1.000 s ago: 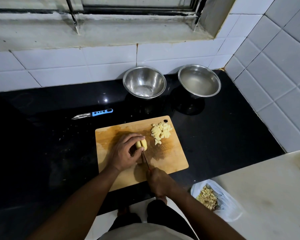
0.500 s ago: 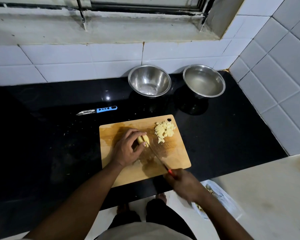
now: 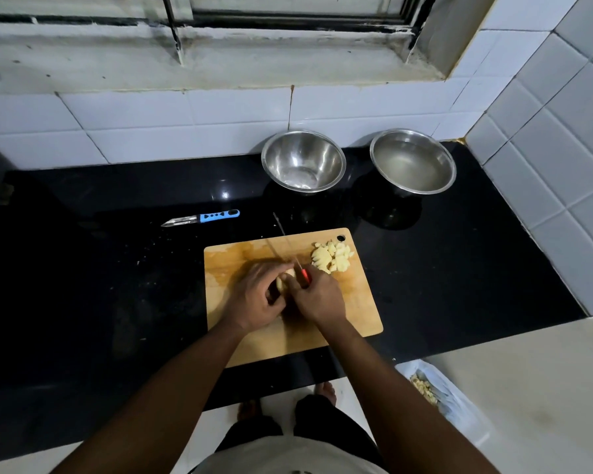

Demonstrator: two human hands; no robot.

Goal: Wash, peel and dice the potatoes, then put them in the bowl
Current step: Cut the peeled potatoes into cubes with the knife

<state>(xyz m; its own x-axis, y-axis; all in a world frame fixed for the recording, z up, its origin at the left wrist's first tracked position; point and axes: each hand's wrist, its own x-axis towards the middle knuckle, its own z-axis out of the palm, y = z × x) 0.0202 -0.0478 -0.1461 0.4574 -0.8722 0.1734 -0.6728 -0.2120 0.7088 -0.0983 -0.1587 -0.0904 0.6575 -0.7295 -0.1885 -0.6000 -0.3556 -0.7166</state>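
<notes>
A wooden cutting board [image 3: 356, 309] lies on the black counter. My left hand [image 3: 257, 299] pins a peeled potato piece [image 3: 285, 278] at the board's middle; most of the piece is hidden by my fingers. My right hand [image 3: 317, 297] grips a red-handled knife [image 3: 283, 241], its thin blade pointing away over the board's far edge, right beside the potato piece. A heap of diced potato [image 3: 332, 256] sits at the board's far right corner. Two steel bowls stand by the wall: the left bowl [image 3: 303, 160] looks empty, the right bowl [image 3: 413, 160] holds water.
A blue-handled peeler [image 3: 202, 217] lies on the counter left of the board. A white plastic bag with peelings [image 3: 442, 395] sits on the floor at the lower right. White tiled walls close the back and right sides. My feet show below the counter edge.
My right hand swung out to the right with the knife, then came back against my left hand; the blade now points away from me instead of towards me.
</notes>
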